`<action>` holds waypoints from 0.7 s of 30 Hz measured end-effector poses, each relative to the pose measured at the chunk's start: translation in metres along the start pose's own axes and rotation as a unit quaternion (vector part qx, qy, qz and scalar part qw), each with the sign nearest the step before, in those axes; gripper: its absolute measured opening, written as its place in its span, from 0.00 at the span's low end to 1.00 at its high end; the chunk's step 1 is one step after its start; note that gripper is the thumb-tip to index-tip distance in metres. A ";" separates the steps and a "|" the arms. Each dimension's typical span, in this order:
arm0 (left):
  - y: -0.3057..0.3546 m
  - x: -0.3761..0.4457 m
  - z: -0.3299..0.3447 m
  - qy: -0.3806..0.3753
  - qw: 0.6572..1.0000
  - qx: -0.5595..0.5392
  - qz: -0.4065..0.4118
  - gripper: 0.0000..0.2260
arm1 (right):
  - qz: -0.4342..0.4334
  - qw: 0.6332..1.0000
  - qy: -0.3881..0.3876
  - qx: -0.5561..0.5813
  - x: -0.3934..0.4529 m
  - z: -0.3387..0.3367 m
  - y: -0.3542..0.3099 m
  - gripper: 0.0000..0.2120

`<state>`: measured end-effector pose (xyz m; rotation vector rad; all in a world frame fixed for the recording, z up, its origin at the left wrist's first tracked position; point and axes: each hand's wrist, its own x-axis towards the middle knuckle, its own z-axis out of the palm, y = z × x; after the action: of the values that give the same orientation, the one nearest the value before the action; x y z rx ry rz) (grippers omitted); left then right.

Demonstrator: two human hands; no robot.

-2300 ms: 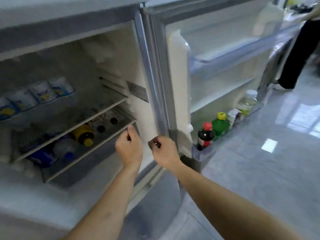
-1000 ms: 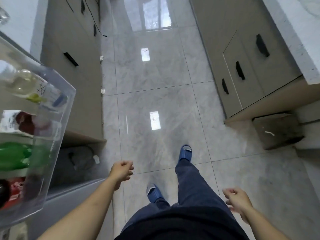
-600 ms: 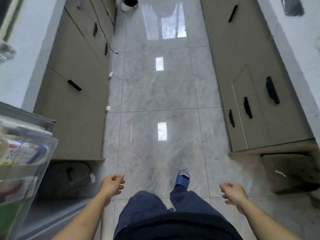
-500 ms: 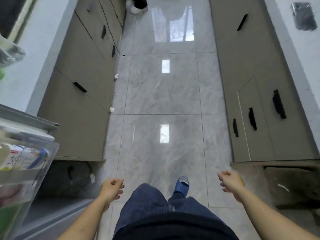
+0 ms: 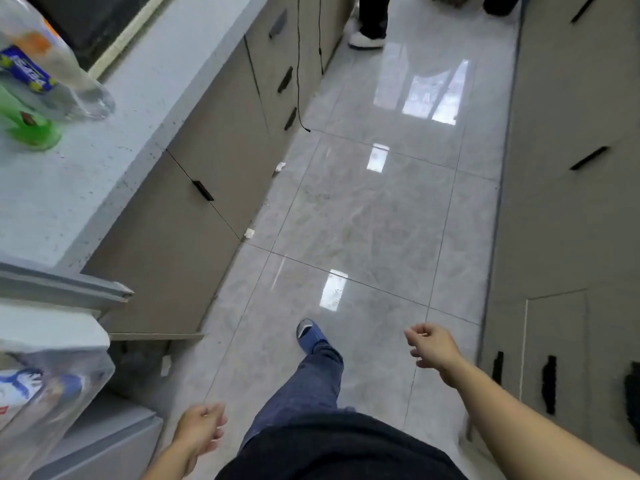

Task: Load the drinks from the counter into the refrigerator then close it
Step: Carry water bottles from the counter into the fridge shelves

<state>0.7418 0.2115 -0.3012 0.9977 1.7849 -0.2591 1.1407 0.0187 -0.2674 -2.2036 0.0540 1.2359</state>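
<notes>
The person was mid-stride toward the table [image 5: 104, 174], where a clear bottle [image 5: 52, 64] and a green bottle [image 5: 24, 123] stood at the far left; best to step close and grasp one bottle low around its body. The left hand [image 5: 199, 429] and right hand [image 5: 433, 346] hung empty, fingers loosely curled, touching nothing.

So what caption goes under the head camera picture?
Empty left hand and right hand swing, walking toward bottles on the counter.
</notes>
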 end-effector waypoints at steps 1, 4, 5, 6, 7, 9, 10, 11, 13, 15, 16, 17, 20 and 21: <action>0.015 0.003 0.000 -0.001 1.000 -0.010 -0.006 0.09 | -0.001 1.000 -0.005 -0.016 0.005 -0.001 -0.015 0.06; 0.071 0.016 0.001 -0.004 1.000 -0.031 -0.001 0.08 | -0.003 0.997 -0.017 -0.075 0.023 -0.002 -0.058 0.09; 0.093 0.021 0.001 -0.007 0.999 -0.045 0.013 0.08 | -0.007 0.996 -0.022 -0.089 0.030 -0.002 -0.072 0.09; 0.114 0.027 0.000 -0.010 0.998 -0.063 0.027 0.08 | -0.009 0.995 -0.026 -0.101 0.038 -0.004 -0.085 0.08; 0.135 0.032 -0.002 -0.014 0.996 -0.083 0.039 0.08 | -0.011 0.993 -0.029 -0.114 0.046 -0.005 -0.098 0.08; 0.170 0.038 -0.006 -0.022 0.992 -0.112 0.053 0.07 | -0.008 0.990 -0.030 -0.141 0.059 -0.009 -0.120 0.09; 0.185 0.042 -0.007 -0.021 0.990 -0.124 0.059 0.07 | -0.008 0.987 -0.034 -0.155 0.067 -0.011 -0.131 0.09; 0.198 0.046 -0.008 -0.019 0.988 -0.136 0.064 0.08 | -0.008 0.985 -0.040 -0.171 0.075 -0.012 -0.142 0.10; 0.224 0.052 -0.011 -0.008 0.984 -0.164 0.064 0.08 | -0.004 0.979 -0.049 -0.196 0.096 -0.015 -0.163 0.09; 0.243 0.056 -0.014 0.010 0.981 -0.184 0.057 0.09 | -0.002 0.972 -0.062 -0.225 0.120 -0.015 -0.184 0.09; 0.251 0.057 -0.015 0.019 0.980 -0.192 0.050 0.09 | -0.001 0.968 -0.073 -0.239 0.133 -0.014 -0.195 0.08; 0.258 0.057 -0.016 0.030 0.978 -0.203 0.042 0.10 | -0.001 0.965 -0.082 -0.251 0.145 -0.012 -0.208 0.08; 0.274 0.053 -0.018 0.075 0.969 -0.236 0.012 0.08 | -0.009 0.949 -0.109 -0.297 0.184 -0.004 -0.249 0.09; 0.277 0.050 -0.018 0.090 0.964 -0.249 -0.001 0.08 | -0.012 0.943 -0.119 -0.311 0.195 -0.001 -0.266 0.09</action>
<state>0.9252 0.4225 -0.2617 0.6709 1.8838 0.2816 1.3357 0.2840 -0.2922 -2.5273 -0.5271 1.6638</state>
